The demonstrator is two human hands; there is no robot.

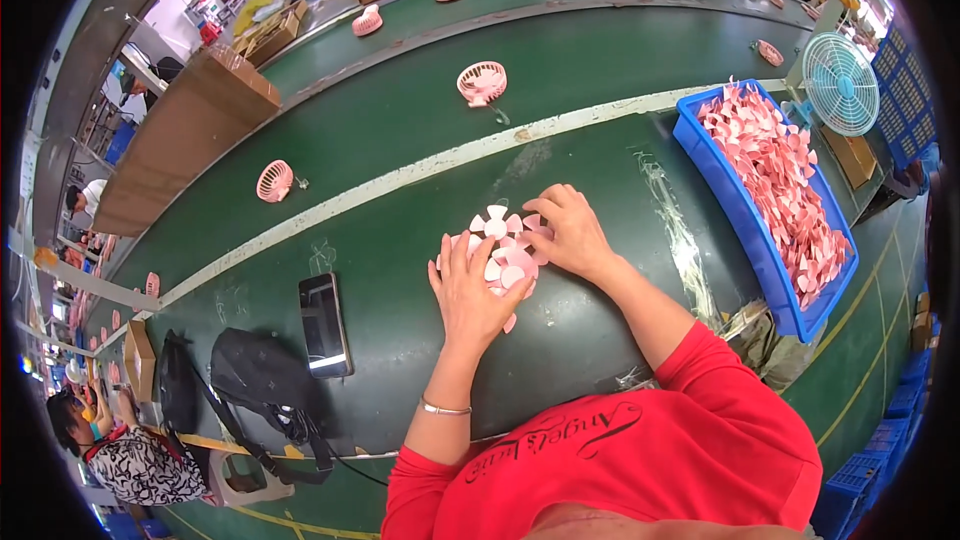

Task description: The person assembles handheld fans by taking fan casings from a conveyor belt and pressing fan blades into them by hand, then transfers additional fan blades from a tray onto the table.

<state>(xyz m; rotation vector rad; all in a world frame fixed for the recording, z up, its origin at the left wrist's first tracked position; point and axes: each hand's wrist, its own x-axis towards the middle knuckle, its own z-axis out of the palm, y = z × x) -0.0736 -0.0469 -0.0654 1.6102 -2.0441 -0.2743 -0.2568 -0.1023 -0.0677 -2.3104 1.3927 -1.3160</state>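
A small heap of pink fan blades (515,258) lies on the green tabletop between my two hands. A paler, nearly white fan blade (496,225) sits at its far edge. My left hand (470,292) rests over the heap's left side, fingers spread and thumb stretched toward the middle. From the right, my right hand (575,235) bends its fingers around a blade at the heap's edge, thumb and forefinger on either side of it; the fingertips are partly hidden. To the right stands a blue bin (735,195) filled with many similar pink blades.
Beyond a pale divider, a green conveyor (400,105) carries pink handheld fan bodies (483,85). On my left lie a phone (325,325) and a black bag (265,375). A light-blue desk fan (840,85) stands behind the bin. Another person (140,465) sits at far left.
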